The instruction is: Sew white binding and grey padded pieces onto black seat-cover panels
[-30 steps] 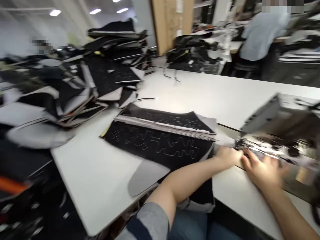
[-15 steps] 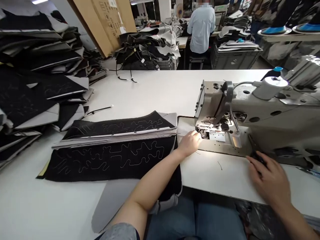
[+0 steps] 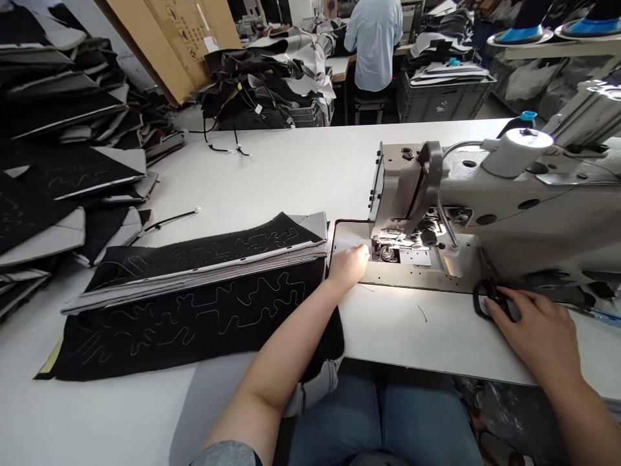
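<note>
My left hand [image 3: 349, 266] is closed in a pinch on the machine bed, left of the lit needle area of the sewing machine [image 3: 407, 194]. What its fingertips hold, if anything, is too small to make out. At the right end of the bed, a pair of black-handled scissors [image 3: 486, 299] lies with its blades toward the machine. The thumb and fingers of my right hand [image 3: 541, 327] are on one handle loop. Left of my left hand, a folded black panel with pale winding stitching [image 3: 194, 314] and grey edging lies on the table, partly under my forearm.
Stacked black and grey pieces [image 3: 63, 168] rise at the left. A loose thread [image 3: 422, 314] lies on the white table [image 3: 272, 168] in front of the machine. A thread cone [image 3: 519, 152] tops the machine. Beyond the table, a person [image 3: 374, 45] sits near a grey crate [image 3: 444, 97].
My left hand has drawn back slightly left from the needle area. My right hand has shifted right on the scissors, uncovering a handle loop. The whole view has shifted a little.
</note>
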{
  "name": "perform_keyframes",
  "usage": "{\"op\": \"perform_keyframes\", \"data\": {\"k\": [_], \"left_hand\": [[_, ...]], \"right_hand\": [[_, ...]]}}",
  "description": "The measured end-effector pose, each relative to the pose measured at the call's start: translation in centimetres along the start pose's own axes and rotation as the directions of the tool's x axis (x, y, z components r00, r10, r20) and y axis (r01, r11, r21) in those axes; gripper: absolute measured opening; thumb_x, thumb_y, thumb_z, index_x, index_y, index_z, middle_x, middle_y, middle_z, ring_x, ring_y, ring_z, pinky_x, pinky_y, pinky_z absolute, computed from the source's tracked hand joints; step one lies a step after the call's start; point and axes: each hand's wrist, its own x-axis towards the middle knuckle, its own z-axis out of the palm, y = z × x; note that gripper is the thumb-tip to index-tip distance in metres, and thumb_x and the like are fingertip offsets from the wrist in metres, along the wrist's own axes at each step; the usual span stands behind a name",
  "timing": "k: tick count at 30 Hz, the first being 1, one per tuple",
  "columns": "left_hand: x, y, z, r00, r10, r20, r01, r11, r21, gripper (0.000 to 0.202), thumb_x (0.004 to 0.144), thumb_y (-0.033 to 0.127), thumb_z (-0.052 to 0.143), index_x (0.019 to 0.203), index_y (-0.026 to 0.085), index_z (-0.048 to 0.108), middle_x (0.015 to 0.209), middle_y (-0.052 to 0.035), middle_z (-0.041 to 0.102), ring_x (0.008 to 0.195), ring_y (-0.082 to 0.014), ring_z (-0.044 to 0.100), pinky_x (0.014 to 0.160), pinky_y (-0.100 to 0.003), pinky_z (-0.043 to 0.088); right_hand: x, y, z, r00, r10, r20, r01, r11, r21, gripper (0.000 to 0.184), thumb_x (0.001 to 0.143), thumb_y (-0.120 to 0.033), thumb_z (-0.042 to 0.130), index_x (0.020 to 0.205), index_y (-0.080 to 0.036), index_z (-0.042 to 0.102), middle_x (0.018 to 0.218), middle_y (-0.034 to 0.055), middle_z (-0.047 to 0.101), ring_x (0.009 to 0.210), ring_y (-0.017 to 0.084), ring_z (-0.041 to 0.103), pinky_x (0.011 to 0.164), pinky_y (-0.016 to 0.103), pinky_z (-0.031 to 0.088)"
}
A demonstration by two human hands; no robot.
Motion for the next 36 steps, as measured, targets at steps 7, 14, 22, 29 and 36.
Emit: {"op": "perform_keyframes", "data": {"k": [7, 14, 22, 29, 36], "left_hand": [[-0.2, 0.2, 0.4, 0.998, -0.018, -0.061, 0.025, 0.993, 0.120, 0.031, 0.095, 0.030, 0.039, 0.083, 0.017, 0.065, 0.094, -0.0083, 0.062, 0.096, -0.0216, 0.058, 0.074, -0.028, 0.043], [-0.2, 0.0, 0.4, 0.998, 0.018, -0.065, -0.011, 0.994, 0.107, 0.029, 0.092, 0.032, 0.042, 0.073, 0.019, 0.060, 0.087, -0.0064, 0.061, 0.085, -0.0215, 0.059, 0.067, -0.029, 0.040], [-0.1, -0.2, 0.5, 0.999, -0.019, -0.050, 0.019, 1.000, 0.000, 0.027, 0.085, 0.037, 0.049, 0.064, 0.020, 0.049, 0.077, -0.0018, 0.056, 0.073, -0.0184, 0.056, 0.058, -0.028, 0.031], [-0.2, -0.2, 0.6, 0.998, -0.035, -0.049, 0.035, 0.999, -0.012, 0.024, 0.083, 0.035, 0.053, 0.064, 0.020, 0.050, 0.081, -0.0006, 0.058, 0.076, -0.0174, 0.057, 0.058, -0.028, 0.032], [-0.1, -0.2, 0.6, 0.999, -0.031, -0.022, 0.031, 1.000, -0.004, 0.024, 0.084, 0.033, 0.051, 0.065, 0.019, 0.052, 0.082, -0.0025, 0.060, 0.079, -0.0182, 0.058, 0.062, -0.028, 0.036]], "right_hand": [[1.1, -0.4, -0.3, 0.995, -0.034, 0.090, 0.046, 0.988, -0.144, 0.057, 0.088, -0.055, 0.039, 0.119, -0.013, 0.062, 0.084, 0.0169, 0.065, 0.076, 0.037, 0.056, 0.066, 0.049, 0.044], [-0.5, 3.1, -0.4, 0.996, -0.003, -0.087, 0.004, 1.000, 0.021, 0.037, 0.089, -0.023, 0.037, 0.115, -0.019, 0.064, 0.108, 0.0106, 0.064, 0.096, 0.026, 0.060, 0.084, 0.042, 0.048], [-1.4, 11.1, -1.6, 0.995, 0.095, -0.011, -0.096, 0.992, -0.078, 0.039, 0.089, -0.025, 0.036, 0.112, -0.013, 0.065, 0.105, 0.0209, 0.065, 0.096, 0.034, 0.061, 0.078, 0.048, 0.046], [-2.6, 7.8, -3.0, 0.979, 0.205, -0.015, -0.205, 0.979, 0.014, 0.038, 0.092, -0.040, 0.032, 0.108, -0.022, 0.061, 0.086, 0.0145, 0.067, 0.082, 0.035, 0.065, 0.064, 0.043, 0.045], [-0.3, -5.7, -1.4, 0.959, -0.206, 0.195, 0.133, 0.934, 0.330, 0.035, 0.088, -0.032, 0.040, 0.118, -0.025, 0.057, 0.108, 0.0056, 0.067, 0.083, 0.022, 0.066, 0.066, 0.030, 0.050]]}}
